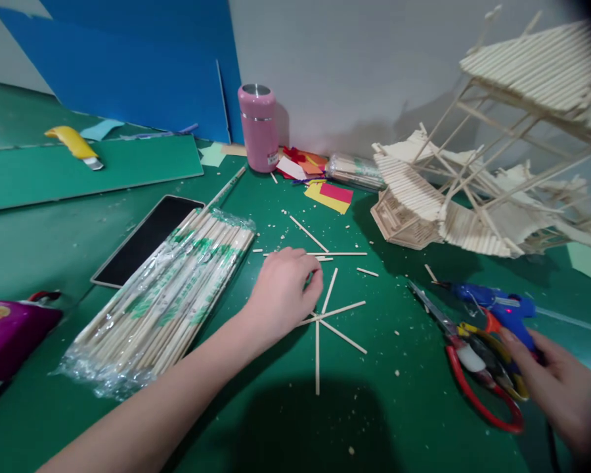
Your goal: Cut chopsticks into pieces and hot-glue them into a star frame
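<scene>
My left hand (286, 289) is over the middle of the table with its fingers curled and thumb and forefinger together. Its fingertips are at the star of thin wooden sticks (342, 336), hiding part of it; whatever they pinch is out of sight. At the right, my right hand (561, 387) is closed around the handle of a blue hot glue gun (495, 297), whose nozzle points left. Red-handled scissors (473, 358) lie beside the gun, with a yellow-handled tool (509, 374) partly under my right hand. Loose sticks (342, 253) lie just beyond my left hand.
Plastic-wrapped chopsticks (172, 295) lie at left, partly over a dark phone (148, 240). A pink flask (259, 128) stands behind, near coloured paper (329, 196). A stick-built pagoda model (423, 187) occupies the right rear. A yellow cutter (73, 144) rests on a green board (142, 164).
</scene>
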`<state>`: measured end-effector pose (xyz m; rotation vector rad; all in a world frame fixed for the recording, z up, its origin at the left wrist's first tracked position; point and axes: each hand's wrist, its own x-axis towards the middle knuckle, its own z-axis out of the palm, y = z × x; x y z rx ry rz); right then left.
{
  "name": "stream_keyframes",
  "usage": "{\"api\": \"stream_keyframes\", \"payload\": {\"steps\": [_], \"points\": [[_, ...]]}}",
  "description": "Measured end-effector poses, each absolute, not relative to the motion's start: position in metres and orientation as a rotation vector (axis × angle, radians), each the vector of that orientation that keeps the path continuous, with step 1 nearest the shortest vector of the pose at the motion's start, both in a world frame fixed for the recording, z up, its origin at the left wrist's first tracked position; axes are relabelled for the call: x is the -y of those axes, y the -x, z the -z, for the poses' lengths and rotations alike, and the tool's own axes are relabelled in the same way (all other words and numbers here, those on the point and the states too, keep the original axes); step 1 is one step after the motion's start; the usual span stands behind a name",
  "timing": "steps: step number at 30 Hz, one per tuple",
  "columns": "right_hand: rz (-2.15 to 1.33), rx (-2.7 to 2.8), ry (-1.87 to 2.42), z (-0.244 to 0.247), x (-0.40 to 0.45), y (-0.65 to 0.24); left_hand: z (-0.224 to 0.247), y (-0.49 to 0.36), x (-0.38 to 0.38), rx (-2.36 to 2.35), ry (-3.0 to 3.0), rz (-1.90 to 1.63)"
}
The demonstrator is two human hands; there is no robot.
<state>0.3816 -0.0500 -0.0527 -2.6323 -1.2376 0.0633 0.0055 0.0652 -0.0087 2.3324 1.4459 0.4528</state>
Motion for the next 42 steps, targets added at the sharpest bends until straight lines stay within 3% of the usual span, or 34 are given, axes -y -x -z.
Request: {"api": "stream_keyframes", "payload": {"steps": [3,9,17,23,42], "points": [[-0.314,1.197,2.646,0.045,0.051,-0.381,0.015,0.010,-0.047,-1.415,-2.258,-0.739],[-0.090,1.347,2.293,0.020,0.032,-0.306,0.039,0.024,-0.026,-1.460,-2.352,-0.817],[-0.656,2.009,1.687,0.022,-0.040,-0.190,0.050,0.033,-0.026,-1.459,-2.542,-0.733],[-0.724,2.437,1.538,0.025,-0.061,-0.188,0.050,0.037,-0.032,-1.465,-2.541,-0.596],[-0.768,2.473,1.370,0.032,-0.069,-0.187,0.055,0.038,-0.036,-1.417,-2.539,-0.544]]}}
